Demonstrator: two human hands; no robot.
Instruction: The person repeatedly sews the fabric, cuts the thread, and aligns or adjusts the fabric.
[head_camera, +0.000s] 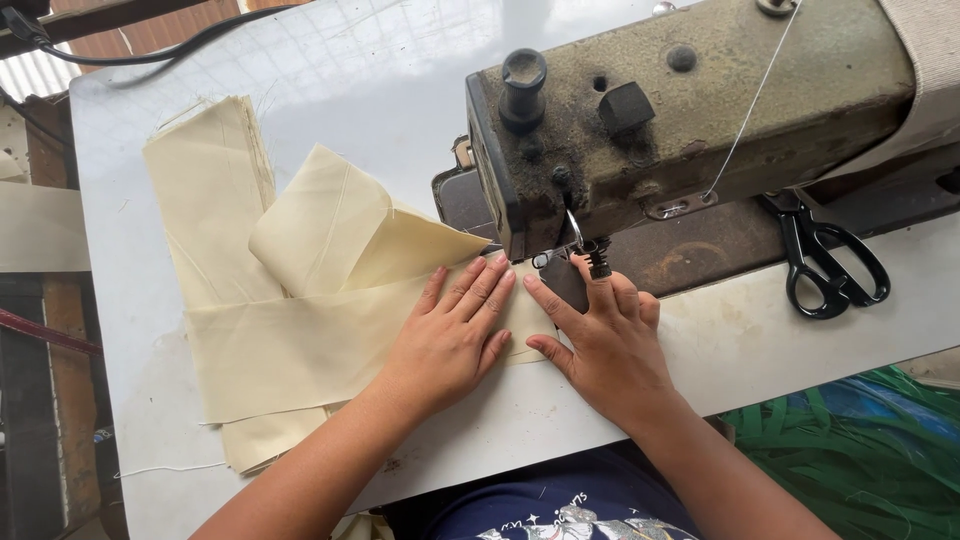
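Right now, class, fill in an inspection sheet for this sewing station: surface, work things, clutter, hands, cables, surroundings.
Surface: white table, lightly stained near the front edge.
Work things: cream fabric strips folded and overlapping; worn sewing machine with presser foot down by the cloth.
Clutter: black scissors on the machine bed; loose threads.
Hands: left hand flat on the fabric; right hand flat beside it, fingers by the foot.
Cables: black cable along the table's far edge; white thread across the machine.
Surroundings: green strips at lower right.

A white table (330, 70) carries cream cloth strips (270, 340), a sewing machine (690, 110) and black scissors (830, 265).
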